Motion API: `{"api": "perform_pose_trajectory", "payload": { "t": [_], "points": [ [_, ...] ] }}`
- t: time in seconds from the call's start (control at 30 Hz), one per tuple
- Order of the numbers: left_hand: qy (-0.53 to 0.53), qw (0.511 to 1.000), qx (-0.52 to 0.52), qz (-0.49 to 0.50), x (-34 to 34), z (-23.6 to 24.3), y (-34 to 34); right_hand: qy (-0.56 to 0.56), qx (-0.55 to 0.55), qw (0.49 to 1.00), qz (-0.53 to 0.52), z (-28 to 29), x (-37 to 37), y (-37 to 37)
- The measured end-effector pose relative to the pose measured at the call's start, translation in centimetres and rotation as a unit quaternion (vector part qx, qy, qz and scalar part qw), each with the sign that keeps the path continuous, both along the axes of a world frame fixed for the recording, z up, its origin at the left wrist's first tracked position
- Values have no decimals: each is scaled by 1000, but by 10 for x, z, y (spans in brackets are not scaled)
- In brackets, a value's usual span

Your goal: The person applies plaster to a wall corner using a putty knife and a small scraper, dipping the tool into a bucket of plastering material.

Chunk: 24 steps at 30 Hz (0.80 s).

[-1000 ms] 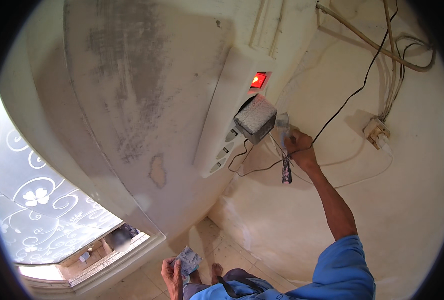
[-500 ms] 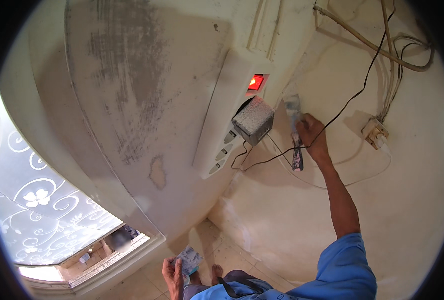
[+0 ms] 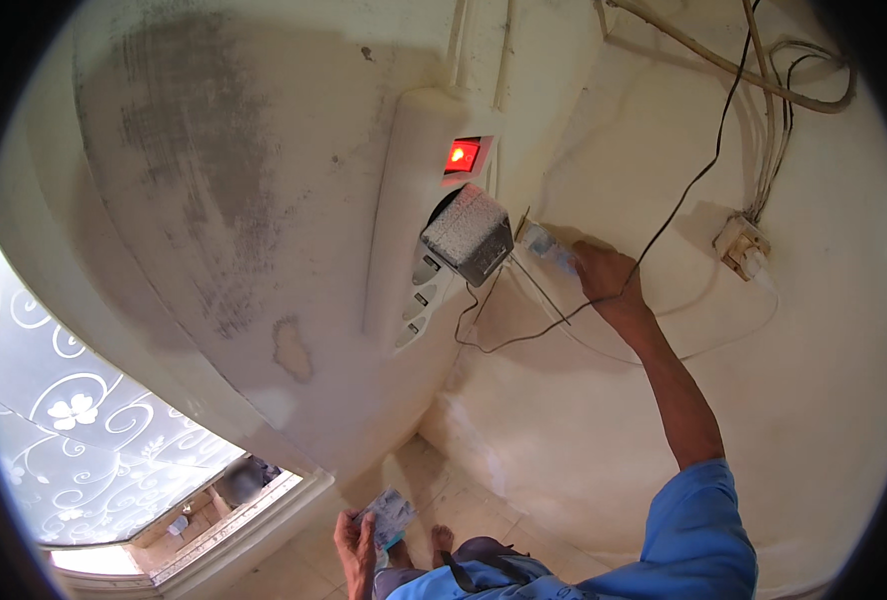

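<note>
In my right hand (image 3: 609, 285), closed around its handle, is a putty knife (image 3: 547, 244). Its pale, smeared blade points left toward the wall corner, just right of a dusty black power adapter (image 3: 472, 238). My fingers hide most of the handle. That adapter is plugged into a white power strip (image 3: 392, 210) fixed to the wall, whose red switch (image 3: 463, 154) glows. Low down, my left hand (image 3: 354, 545) pinches a flat, grey-smeared piece (image 3: 392, 510) like a small putty board; its exact kind is unclear.
A thin black cable (image 3: 692, 190) crosses in front of my right wrist. Farther right, a wall socket (image 3: 742, 246) carries a plug and white cord. The left wall has a grey scuffed patch (image 3: 189, 130). A patterned window (image 3: 74, 410) lies at lower left, above the tiled floor (image 3: 284, 572).
The putty knife has turned from nearly upright to pointing left, its blade now lower and nearer the adapter. My view has shifted slightly. My left hand still holds the flat piece.
</note>
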<state>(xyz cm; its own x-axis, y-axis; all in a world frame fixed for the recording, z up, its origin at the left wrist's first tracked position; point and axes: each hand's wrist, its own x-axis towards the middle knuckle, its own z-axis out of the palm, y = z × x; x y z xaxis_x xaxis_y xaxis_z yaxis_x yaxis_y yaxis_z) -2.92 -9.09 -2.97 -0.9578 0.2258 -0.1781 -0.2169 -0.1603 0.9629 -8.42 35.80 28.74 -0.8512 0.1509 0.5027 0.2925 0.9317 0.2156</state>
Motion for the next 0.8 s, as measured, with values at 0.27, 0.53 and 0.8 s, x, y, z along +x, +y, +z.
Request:
{"api": "perform_pose_trajectory", "payload": {
  "t": [0.27, 0.53, 0.8],
  "points": [
    [-22, 1000, -9, 15, 8, 13, 0, 26, 47, 998, -23, 0, -18, 3],
    [-10, 1000, -8, 9, 11, 11, 0, -33, 70, 993, -85, 7, -17, 4],
    [10, 999, -8, 31, 14, -17, -5, -56, -22, 995, -76, 27, 15, -14]
  ]
}}
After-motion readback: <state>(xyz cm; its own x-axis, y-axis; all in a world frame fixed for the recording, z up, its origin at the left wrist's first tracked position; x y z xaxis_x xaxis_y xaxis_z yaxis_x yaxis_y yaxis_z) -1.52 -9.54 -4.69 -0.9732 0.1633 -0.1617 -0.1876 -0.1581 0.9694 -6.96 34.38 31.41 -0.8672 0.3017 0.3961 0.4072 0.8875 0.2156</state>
